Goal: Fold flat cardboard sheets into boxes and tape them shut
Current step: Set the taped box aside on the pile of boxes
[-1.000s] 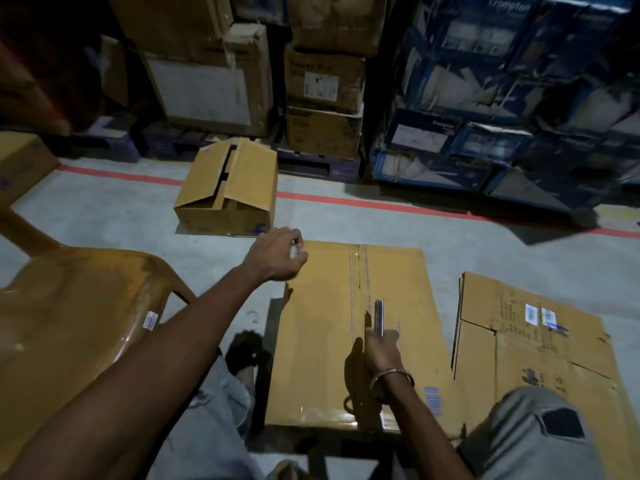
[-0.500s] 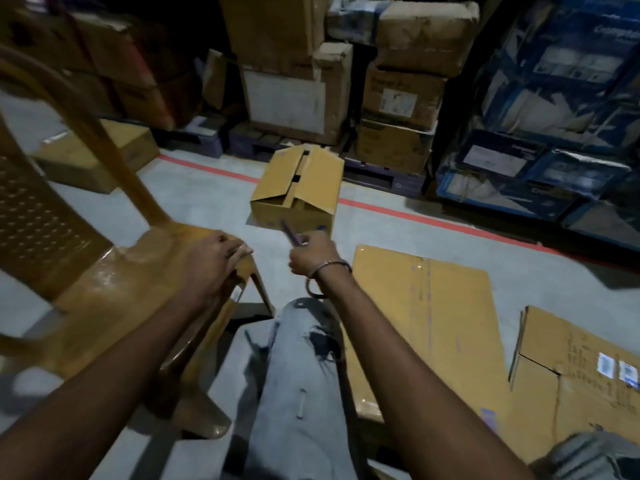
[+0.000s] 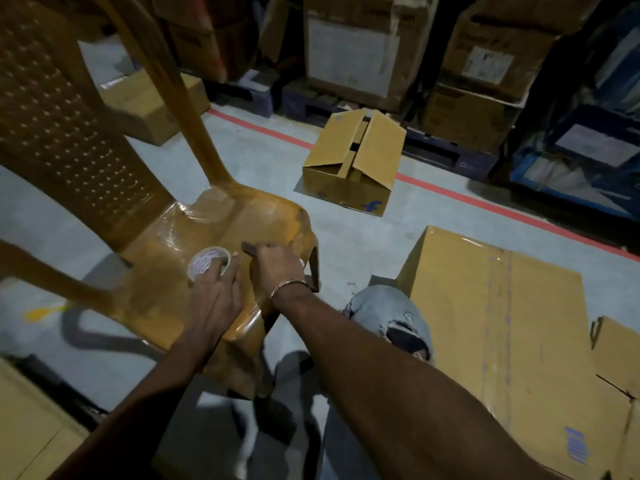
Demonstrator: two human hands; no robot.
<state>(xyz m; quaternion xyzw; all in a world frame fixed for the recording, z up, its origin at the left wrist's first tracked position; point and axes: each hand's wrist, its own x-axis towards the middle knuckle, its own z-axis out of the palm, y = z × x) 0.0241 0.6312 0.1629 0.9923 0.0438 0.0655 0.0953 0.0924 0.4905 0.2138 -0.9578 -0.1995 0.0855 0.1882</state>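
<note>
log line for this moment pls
left hand: grips tape roll on chair | right hand: holds cutter | flat box: on floor, untaped

Your right hand (image 3: 277, 268) hides most of the dark tool (image 3: 250, 249) it grips. The flat cardboard sheet (image 3: 485, 323) runs off the lower edge; its blue printing is too blurred to read.

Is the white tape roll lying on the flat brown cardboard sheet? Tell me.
No, the left hand grips the white tape roll over the plastic chair seat.
</note>
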